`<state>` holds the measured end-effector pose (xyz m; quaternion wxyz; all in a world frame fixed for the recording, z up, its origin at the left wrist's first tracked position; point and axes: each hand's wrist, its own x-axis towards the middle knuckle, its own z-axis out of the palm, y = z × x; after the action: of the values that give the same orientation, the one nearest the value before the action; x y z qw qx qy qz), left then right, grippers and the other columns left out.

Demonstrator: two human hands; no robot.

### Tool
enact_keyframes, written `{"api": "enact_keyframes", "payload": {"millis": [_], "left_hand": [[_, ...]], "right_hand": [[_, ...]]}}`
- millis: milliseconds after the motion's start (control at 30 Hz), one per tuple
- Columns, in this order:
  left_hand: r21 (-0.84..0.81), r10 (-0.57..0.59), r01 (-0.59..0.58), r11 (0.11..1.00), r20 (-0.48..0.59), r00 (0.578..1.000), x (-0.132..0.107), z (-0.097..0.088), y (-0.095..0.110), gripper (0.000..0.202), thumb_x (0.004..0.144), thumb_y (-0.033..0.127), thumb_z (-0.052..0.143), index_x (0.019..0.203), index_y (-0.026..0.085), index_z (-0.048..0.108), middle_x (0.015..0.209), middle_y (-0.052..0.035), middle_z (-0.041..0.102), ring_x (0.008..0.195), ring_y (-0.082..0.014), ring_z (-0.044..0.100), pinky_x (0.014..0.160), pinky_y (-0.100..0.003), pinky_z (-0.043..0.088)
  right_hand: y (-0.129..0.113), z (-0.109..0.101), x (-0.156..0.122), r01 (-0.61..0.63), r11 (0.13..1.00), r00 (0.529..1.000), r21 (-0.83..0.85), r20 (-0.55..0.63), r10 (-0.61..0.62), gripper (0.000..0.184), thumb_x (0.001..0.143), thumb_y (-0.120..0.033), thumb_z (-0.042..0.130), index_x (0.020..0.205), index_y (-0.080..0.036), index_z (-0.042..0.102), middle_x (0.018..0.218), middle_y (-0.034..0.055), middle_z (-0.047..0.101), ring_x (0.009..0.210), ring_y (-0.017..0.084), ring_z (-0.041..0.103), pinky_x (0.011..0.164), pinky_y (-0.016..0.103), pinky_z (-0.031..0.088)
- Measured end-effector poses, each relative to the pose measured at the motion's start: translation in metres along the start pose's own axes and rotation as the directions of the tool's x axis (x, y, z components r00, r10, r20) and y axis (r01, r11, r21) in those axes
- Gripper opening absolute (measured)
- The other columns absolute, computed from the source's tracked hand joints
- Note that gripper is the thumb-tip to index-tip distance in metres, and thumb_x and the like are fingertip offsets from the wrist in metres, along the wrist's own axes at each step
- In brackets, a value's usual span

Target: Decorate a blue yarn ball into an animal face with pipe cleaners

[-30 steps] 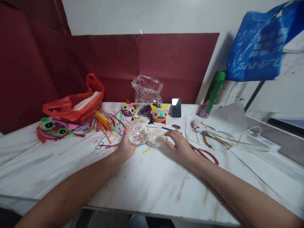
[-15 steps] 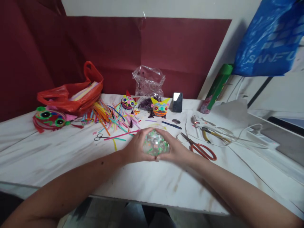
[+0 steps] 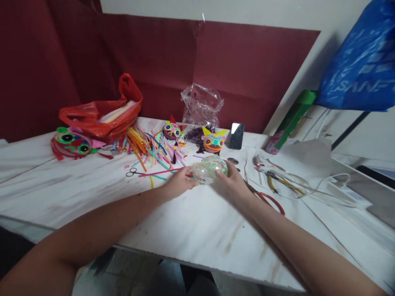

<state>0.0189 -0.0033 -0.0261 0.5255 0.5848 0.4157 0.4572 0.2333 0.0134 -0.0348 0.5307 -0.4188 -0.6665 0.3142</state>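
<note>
Between my hands is a clear plastic ball with green and some orange specks (image 3: 212,169). It looks like two rounded parts side by side; whether they are joined cannot be made out. My left hand (image 3: 179,181) has its fingers closed at the left rim of the clear part. On the other side, my right hand (image 3: 233,180) wraps round the speckled part from the right. Just behind the ball sits a small lion-like head with yellow horns (image 3: 213,143). Red-handled scissors (image 3: 271,201) lie right of my right hand, partly covered by it.
A red plastic bag (image 3: 101,121), a red decorated head (image 3: 72,144) and many coloured pipe cleaners (image 3: 135,142) lie at the left. A phone (image 3: 236,136) leans at the back. Pliers (image 3: 271,181), white cables (image 3: 324,181) and small scissors (image 3: 132,172) are on the marbled table (image 3: 185,226).
My hands have moved apart, and the ball, a single round shape before, now shows as two rounded parts. It has tilted and sits slightly higher in view. The camera view has turned a little left.
</note>
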Motion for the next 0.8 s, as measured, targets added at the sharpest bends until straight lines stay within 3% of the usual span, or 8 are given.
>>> {"api": "enact_keyframes", "payload": {"millis": [67,233,400,667,800], "left_hand": [[-0.044,0.06,-0.058,0.997,0.046,0.997,0.0,0.004,-0.001,0.049,0.06,0.02,0.08,0.105,0.016,0.061,0.091,-0.0052,0.067,0.071,-0.0137,0.061,0.069,-0.028,0.051],[-0.06,0.162,-0.165,0.984,-0.058,0.985,-0.002,0.006,-0.001,0.067,0.057,0.024,0.084,0.118,0.018,0.057,0.109,-0.0092,0.065,0.097,-0.0224,0.062,0.089,-0.037,0.049],[-0.264,0.16,-0.129,0.956,0.099,0.982,-0.013,0.002,0.009,0.097,0.059,0.033,0.085,0.139,0.022,0.033,0.133,-0.0142,0.051,0.118,-0.0277,0.054,0.1,-0.043,0.043],[-0.215,0.261,-0.232,0.949,0.115,0.959,-0.025,0.006,0.025,0.103,0.053,0.03,0.087,0.139,0.023,0.029,0.139,-0.0154,0.042,0.124,-0.0332,0.047,0.104,-0.045,0.04],[-0.13,0.299,-0.284,0.95,0.114,0.947,-0.03,0.007,0.026,0.102,0.054,0.027,0.087,0.139,0.022,0.03,0.139,-0.0154,0.042,0.127,-0.0343,0.045,0.105,-0.045,0.039]], "right_hand": [[-0.001,0.01,-0.005,-0.049,0.999,0.998,-0.024,-0.032,0.048,0.07,0.072,-0.057,0.069,0.126,-0.02,0.045,0.125,0.0153,0.059,0.112,0.029,0.058,0.097,0.048,0.047],[-0.015,0.018,-0.016,-0.109,0.991,0.994,0.079,0.008,0.108,0.065,0.077,-0.058,0.063,0.127,-0.022,0.043,0.126,0.0138,0.059,0.113,0.028,0.058,0.096,0.048,0.048],[-0.029,0.021,-0.026,-0.109,0.981,0.984,0.158,0.158,0.084,0.066,0.078,-0.063,0.059,0.127,-0.021,0.044,0.131,0.0145,0.055,0.118,0.028,0.055,0.098,0.046,0.048],[-0.043,0.022,-0.035,0.046,0.989,0.99,0.141,0.124,-0.064,0.075,0.078,-0.069,0.055,0.135,-0.025,0.035,0.139,0.0128,0.048,0.128,0.028,0.047,0.106,0.046,0.042],[-0.044,0.02,-0.035,0.087,0.99,0.984,0.114,0.142,-0.103,0.076,0.072,-0.072,0.06,0.13,-0.027,0.038,0.133,0.0121,0.051,0.125,0.029,0.048,0.103,0.045,0.044]]}}
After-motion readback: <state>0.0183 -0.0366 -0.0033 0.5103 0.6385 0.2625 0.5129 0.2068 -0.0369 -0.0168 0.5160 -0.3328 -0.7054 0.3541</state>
